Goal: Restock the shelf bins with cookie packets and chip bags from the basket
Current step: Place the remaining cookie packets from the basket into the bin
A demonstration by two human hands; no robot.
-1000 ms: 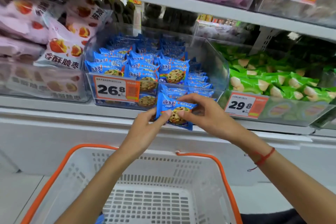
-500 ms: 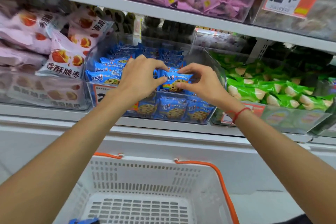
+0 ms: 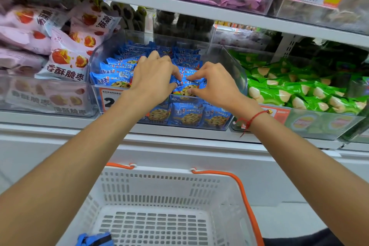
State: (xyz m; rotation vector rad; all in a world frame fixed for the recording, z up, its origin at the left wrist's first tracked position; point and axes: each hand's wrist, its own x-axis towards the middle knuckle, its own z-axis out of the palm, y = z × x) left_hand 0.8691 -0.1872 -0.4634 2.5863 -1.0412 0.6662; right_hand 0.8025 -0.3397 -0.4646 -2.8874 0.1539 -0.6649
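Both hands are over the clear bin (image 3: pixel 235 62), left hand (image 3: pixel 153 78) and right hand (image 3: pixel 213 84) pinching a blue cookie packet (image 3: pixel 187 87) between thumb and fingers, right at the front rim on top of the stack. It looks light, crinkly and slippery, the cookie inside likely brittle, so holding the crimped side edges seems safest, not the middle
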